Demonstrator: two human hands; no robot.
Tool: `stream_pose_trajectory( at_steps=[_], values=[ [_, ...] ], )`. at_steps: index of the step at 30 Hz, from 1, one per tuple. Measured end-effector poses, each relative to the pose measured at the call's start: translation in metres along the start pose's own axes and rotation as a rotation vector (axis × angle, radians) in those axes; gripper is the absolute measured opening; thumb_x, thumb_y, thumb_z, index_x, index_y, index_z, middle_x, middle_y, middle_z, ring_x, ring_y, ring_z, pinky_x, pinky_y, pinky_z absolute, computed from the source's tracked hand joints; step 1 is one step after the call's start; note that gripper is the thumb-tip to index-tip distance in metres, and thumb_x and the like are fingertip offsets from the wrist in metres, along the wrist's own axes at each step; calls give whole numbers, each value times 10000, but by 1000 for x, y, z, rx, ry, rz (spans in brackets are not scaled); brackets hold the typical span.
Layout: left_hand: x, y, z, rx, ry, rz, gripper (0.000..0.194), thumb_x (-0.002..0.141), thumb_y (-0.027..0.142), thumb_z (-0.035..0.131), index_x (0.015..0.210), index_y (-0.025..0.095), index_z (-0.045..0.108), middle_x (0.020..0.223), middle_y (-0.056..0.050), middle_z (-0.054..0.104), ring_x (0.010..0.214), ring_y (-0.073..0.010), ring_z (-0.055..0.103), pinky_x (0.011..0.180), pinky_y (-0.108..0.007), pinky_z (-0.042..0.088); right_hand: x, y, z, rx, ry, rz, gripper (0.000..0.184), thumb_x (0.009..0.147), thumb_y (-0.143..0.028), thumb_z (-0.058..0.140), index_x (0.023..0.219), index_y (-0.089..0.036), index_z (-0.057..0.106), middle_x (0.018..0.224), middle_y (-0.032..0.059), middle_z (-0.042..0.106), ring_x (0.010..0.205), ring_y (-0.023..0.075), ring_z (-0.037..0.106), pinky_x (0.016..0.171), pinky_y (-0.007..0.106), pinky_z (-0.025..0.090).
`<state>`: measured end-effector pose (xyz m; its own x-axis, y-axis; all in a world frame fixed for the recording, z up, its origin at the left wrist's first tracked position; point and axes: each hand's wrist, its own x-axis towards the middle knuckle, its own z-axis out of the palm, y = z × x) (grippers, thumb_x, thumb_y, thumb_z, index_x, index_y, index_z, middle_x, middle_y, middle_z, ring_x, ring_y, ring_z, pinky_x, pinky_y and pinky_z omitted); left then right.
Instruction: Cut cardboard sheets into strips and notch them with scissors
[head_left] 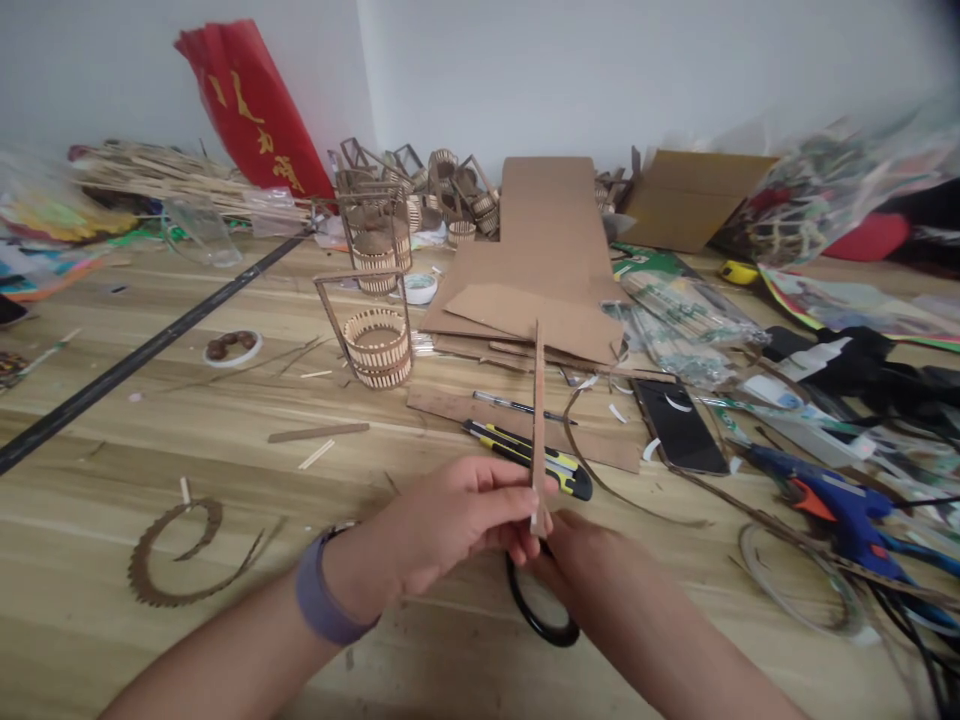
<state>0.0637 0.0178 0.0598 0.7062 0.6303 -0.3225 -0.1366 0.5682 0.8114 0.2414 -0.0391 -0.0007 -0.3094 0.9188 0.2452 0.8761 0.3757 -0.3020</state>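
My left hand (480, 510) pinches a narrow cardboard strip (538, 420) near its lower end, the strip pointing up and away from me. Close beside it, my right hand (574, 560) is closed on scissors; one black handle loop (551, 630) of the scissors shows below, while the blades and most of my right fingers are hidden. Beyond my left fingers lie yellow-and-black utility knives (570, 475) and a dark pen (517, 404). A small basket with a tall handle (379, 350) stands farther off on the table.
More small baskets (450, 190) crowd the wall behind cardboard sheets (555, 250). A blue glue gun (840, 490) and a phone (682, 425) lie to the right. A notched curved strip (142, 570) and a dark rod (165, 335) lie left, near a glass mug (199, 230).
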Motion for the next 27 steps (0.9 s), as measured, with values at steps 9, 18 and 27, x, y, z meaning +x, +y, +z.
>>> stream_pose_trajectory(
  at_steps=[9,18,27],
  values=[
    [17,-31,-14,-18,165,86,476,634,493,875,879,146,660,752,13,610,662,-109,525,648,-263,391,17,-10,-35,267,127,-112,188,1025,-231,487,965,-237,665,787,-9,741,685,125,727,615,201,543],
    [-3,-67,-13,-27,438,88,422,644,494,844,705,161,592,625,36,578,582,-99,511,571,-243,387,0,-20,-6,297,109,-125,222,1033,-234,470,905,-225,650,746,-5,725,619,123,709,567,209,534],
    [-17,-79,-9,69,420,131,278,782,425,736,781,155,668,643,16,627,602,-127,560,600,-256,443,-16,-25,3,302,191,-85,135,990,-174,511,930,-235,616,767,1,727,659,137,717,593,218,563]
  ],
)
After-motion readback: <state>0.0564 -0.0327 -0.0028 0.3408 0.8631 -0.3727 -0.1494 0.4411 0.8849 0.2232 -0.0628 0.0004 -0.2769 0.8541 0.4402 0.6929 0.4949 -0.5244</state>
